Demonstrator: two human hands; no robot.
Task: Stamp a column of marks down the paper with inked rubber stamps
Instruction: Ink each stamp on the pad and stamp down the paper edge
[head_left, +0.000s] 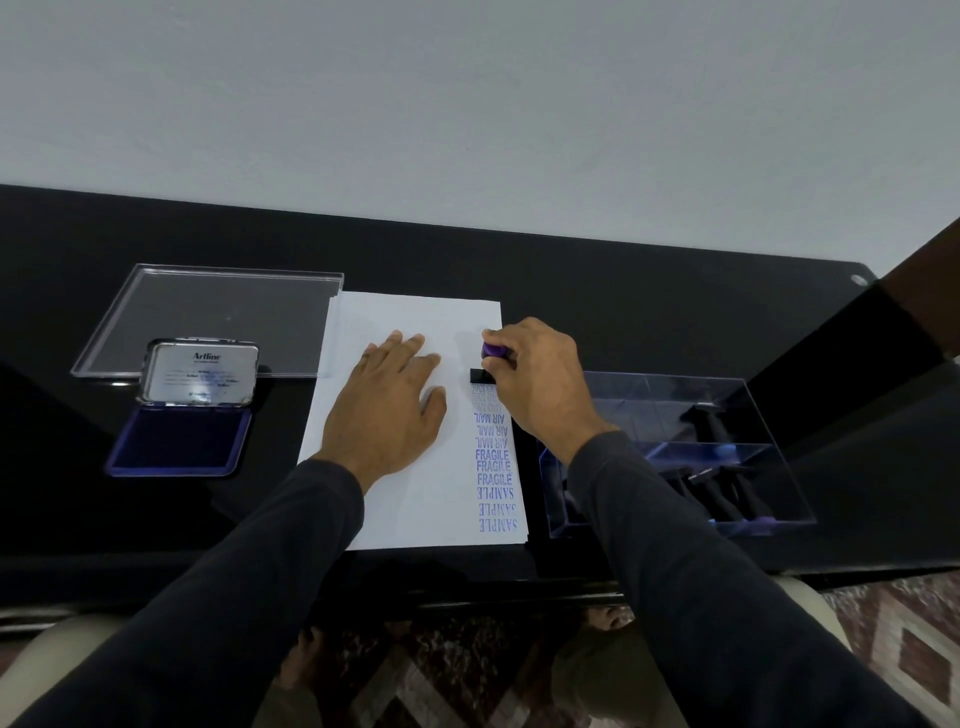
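Observation:
A white sheet of paper lies on the black table. Down its right edge runs a column of blue stamped marks: faint ones at the top, then AIR MAIL, FRAGILE and SAMPLE. My left hand lies flat on the paper with straight fingers. My right hand grips a rubber stamp by its purple handle. The stamp's black base is down on the paper at the top of the column.
An open ink pad with a blue pad and raised metal lid sits at the left. Behind it lies a clear plastic lid. A clear box holding several dark stamps stands right of the paper. The table's front edge is near my body.

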